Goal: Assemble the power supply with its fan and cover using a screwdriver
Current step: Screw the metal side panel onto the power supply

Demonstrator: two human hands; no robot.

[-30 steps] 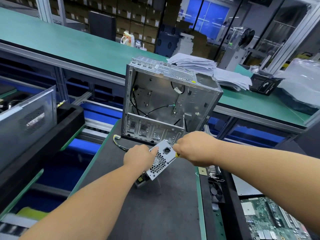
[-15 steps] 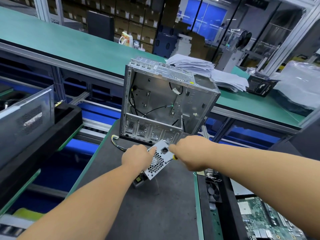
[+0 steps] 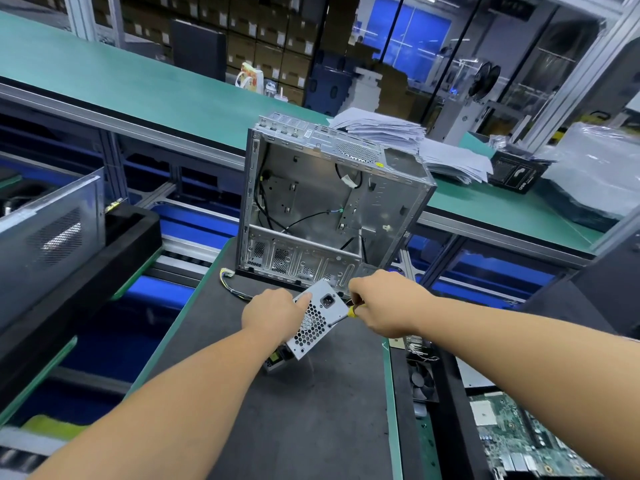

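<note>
On the dark grey desk [image 3: 311, 427], near its far end, sits the small silver metal power supply box with round holes and a black plug socket [image 3: 317, 318]. It is tipped up on one edge, so its holed face looks toward the near side. The left hand [image 3: 273, 311] grips the left side of the box, with the fingers curled over its top edge. The right hand [image 3: 382, 304] is closed round a screwdriver with a yellow and black handle [image 3: 349, 311]. Most of the handle is hidden inside the fist. The thin metal tip points left and touches the right edge of the box. Just behind the box stands a big open silver metal computer case [image 3: 329, 209] with black wires inside. A bunch of yellow and black wires [image 3: 228, 282] lies on the desk at the case's left corner. Far behind, on a long green desk [image 3: 138, 88], lies a messy pile of white papers [image 3: 415, 143]. On the near right, a green circuit board [image 3: 526, 441] and a small black fan [image 3: 420, 381] lie beside the dark desk.
</note>
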